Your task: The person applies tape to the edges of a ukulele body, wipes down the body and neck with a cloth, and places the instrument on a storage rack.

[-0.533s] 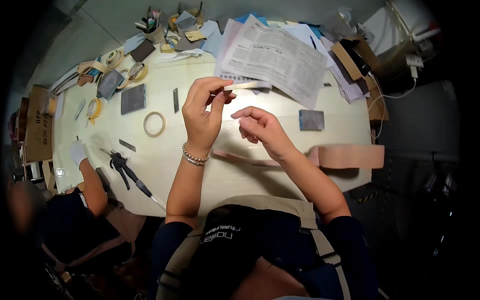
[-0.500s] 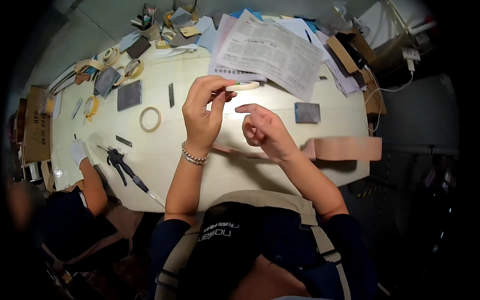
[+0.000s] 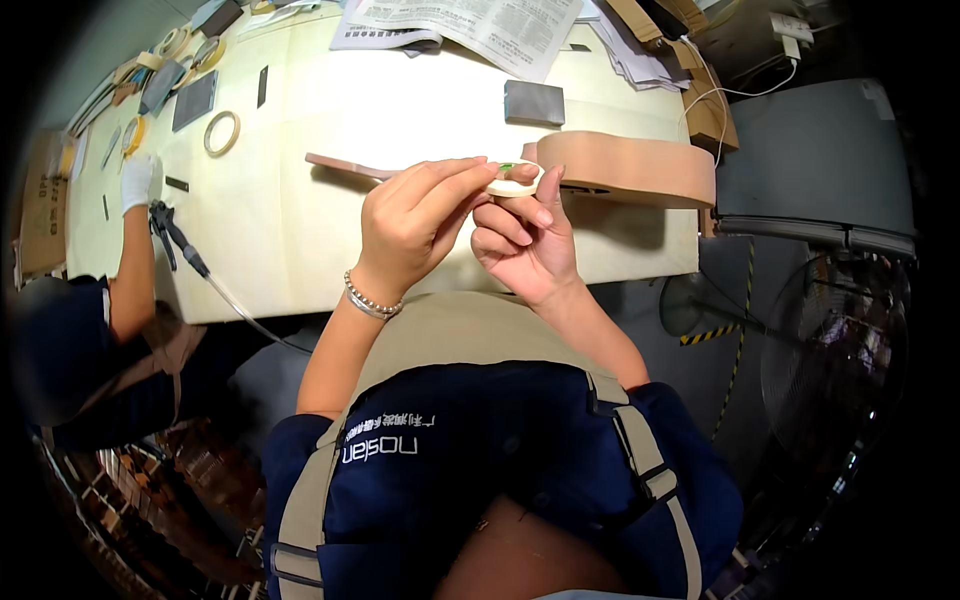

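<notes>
Up in front of my chest, both hands meet at a narrow roll of pale masking tape [image 3: 516, 188] with a green patch inside its ring. My left hand [image 3: 412, 222] pinches the roll's left side between thumb and fingers. From the right, my right hand [image 3: 530, 238] grips it, with a fingertip showing inside the ring and the thumb raised at its edge. Behind the hands lies an unfinished wooden ukulele or small guitar [image 3: 630, 168]; its curved body is on the right and its neck [image 3: 345, 165] points left. My hands hide the part between.
On the pale table [image 3: 290, 220] are a dark sanding block [image 3: 534, 103], a tape roll [image 3: 222, 133], and newspaper [image 3: 480, 30]. At left, a co-worker's white-gloved hand [image 3: 138, 183] rests near an air blow gun [image 3: 175, 235] with a hose. A grey bin [image 3: 815, 160] stands right of the table.
My hands have come together; the right hand, apart from the roll before, now grips it too. The roll is lower in view and tilted to show its ring. The view has shifted, with the table higher.
</notes>
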`<state>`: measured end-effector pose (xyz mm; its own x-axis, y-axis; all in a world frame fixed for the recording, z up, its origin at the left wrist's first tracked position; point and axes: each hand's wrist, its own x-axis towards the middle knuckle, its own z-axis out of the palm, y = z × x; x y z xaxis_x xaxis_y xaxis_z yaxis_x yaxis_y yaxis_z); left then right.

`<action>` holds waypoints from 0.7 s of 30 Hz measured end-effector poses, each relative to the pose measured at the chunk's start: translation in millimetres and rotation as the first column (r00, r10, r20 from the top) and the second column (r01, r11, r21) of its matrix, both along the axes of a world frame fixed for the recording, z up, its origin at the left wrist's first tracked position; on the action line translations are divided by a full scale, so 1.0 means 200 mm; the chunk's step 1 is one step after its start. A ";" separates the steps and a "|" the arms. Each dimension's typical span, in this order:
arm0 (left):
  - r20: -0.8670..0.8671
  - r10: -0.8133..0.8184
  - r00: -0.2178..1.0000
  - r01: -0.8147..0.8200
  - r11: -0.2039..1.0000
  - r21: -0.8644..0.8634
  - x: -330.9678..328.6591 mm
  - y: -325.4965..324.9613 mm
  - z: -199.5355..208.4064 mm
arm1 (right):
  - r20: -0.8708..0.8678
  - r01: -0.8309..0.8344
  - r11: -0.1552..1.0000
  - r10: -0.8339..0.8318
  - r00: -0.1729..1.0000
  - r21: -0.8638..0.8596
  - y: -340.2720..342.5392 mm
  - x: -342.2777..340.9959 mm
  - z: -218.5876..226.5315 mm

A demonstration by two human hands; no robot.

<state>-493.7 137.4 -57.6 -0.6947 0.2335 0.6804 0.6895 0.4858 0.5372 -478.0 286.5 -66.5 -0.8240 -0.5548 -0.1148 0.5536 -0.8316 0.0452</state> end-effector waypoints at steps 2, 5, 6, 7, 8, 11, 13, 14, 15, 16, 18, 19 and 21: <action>-0.035 0.091 0.995 -0.092 0.996 -0.022 0.05 0.07 0.02 | -0.060 -0.002 0.999 0.005 0.998 0.045 0.06 0.02 -0.01; -0.088 0.232 0.969 -0.233 0.973 0.006 0.10 0.17 0.02 | -0.177 0.041 0.987 -0.013 0.984 0.153 0.12 0.04 -0.02; -0.077 0.254 0.964 -0.254 0.967 0.009 0.12 0.20 0.03 | -0.236 0.069 0.978 -0.022 0.972 0.195 0.14 0.04 -0.02; -0.059 0.280 0.958 -0.280 0.960 0.014 0.14 0.22 0.04 | -0.290 0.095 0.967 -0.022 0.957 0.238 0.16 0.04 -0.02; 0.029 0.279 0.960 -0.279 0.960 0.028 0.17 0.24 0.05 | -0.327 0.105 0.948 -0.001 0.945 0.300 0.19 0.05 -0.02; 0.293 0.177 0.940 -0.217 0.970 0.110 0.21 0.28 0.09 | -0.423 0.111 0.915 0.070 0.903 0.388 0.26 0.06 -0.03; 0.513 -0.033 0.858 -0.169 0.924 0.342 0.23 0.29 0.09 | -0.476 0.058 0.941 0.115 0.872 0.334 0.31 0.05 -0.05; 0.590 -0.153 0.793 -0.169 0.875 0.453 0.24 0.29 0.09 | -0.510 0.158 0.823 0.176 0.842 0.545 0.33 0.06 -0.03; 0.646 -0.216 0.733 -0.181 0.853 0.490 0.25 0.28 0.08 | -0.526 0.263 0.651 0.246 0.814 0.712 0.34 0.07 0.01; 0.654 -0.214 0.726 -0.202 0.842 0.500 0.26 0.28 0.07 | -0.527 0.371 0.437 0.317 0.789 0.819 0.35 0.07 0.03; 0.669 -0.210 0.713 -0.243 0.821 0.517 0.28 0.29 0.02 | -0.603 0.517 0.324 0.285 0.745 0.792 0.34 0.07 -0.02; 0.677 -0.194 0.710 -0.253 0.827 0.503 0.29 0.29 0.00 | -0.591 0.485 0.385 0.233 0.772 0.785 0.34 0.07 -0.01; 0.680 -0.175 0.712 -0.268 0.827 0.495 0.32 0.30 -0.03 | -0.499 0.390 0.466 0.134 0.856 0.794 0.32 0.07 0.02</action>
